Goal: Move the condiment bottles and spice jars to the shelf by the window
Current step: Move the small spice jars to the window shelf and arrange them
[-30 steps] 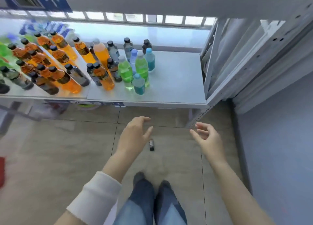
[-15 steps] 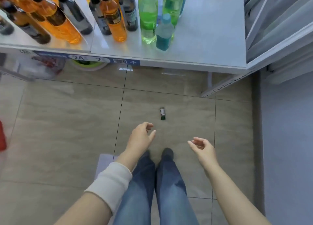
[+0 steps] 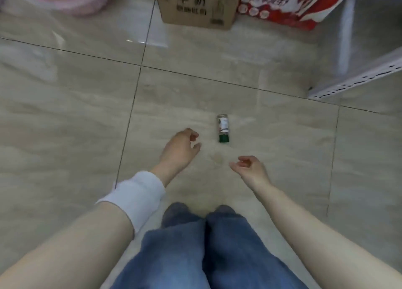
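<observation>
Looking down past blue jeans (image 3: pixel 208 251) and dark shoe tips, I see both forearms reaching low over the glossy beige tile floor (image 3: pixel 65 114), a white cuff (image 3: pixel 139 195) on the left wrist. Left hand (image 3: pixel 180 149) palm-down, fingers loosely curled apart, empty; right hand (image 3: pixel 250 169) half-curled, also holding nothing. Small spice jar (image 3: pixel 223 128) lies on its side just beyond them, green cap toward me, untouched; farther off a cardboard box (image 3: pixel 198 5), red printed carton (image 3: pixel 291 3) and white perforated shelf post (image 3: pixel 356 77).

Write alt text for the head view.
A small spice jar lies on its side on the tiled floor, just ahead of the left hand and right hand, both open and empty. Boxes stand beyond.
</observation>
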Demonstrator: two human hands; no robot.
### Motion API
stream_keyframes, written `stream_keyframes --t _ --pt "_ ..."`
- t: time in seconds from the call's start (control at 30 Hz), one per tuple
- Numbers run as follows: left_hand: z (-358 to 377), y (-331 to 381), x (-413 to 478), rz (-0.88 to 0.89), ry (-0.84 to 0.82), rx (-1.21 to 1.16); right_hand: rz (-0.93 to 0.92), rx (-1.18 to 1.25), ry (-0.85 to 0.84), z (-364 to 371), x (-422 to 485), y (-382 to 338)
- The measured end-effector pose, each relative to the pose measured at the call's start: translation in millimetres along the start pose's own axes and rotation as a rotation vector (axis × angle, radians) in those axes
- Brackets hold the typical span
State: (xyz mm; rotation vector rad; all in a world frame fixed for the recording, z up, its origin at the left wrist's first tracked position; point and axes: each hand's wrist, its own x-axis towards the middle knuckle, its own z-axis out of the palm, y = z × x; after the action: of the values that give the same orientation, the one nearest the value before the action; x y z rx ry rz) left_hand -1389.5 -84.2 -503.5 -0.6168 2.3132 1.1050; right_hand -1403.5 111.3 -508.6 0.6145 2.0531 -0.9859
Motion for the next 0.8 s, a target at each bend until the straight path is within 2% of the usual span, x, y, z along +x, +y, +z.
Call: stream_keyframes --t 0.2,0.37,0.6,0.8 --pt "55 -57 110 0.098 0.005 0.085 -0.070 -0.125 0.126 41 138 26" --pt "73 -66 166 0.129 0.059 0.025 -0.172 -0.156 0.232 64 193 27" --pt "79 -57 179 0.144 0.099 -0.085 -0.218 -0.086 0.232 64 202 23" --pt "54 -22 135 0.115 0.059 -0.153 -0.237 0.013 0.160 19 150 3"
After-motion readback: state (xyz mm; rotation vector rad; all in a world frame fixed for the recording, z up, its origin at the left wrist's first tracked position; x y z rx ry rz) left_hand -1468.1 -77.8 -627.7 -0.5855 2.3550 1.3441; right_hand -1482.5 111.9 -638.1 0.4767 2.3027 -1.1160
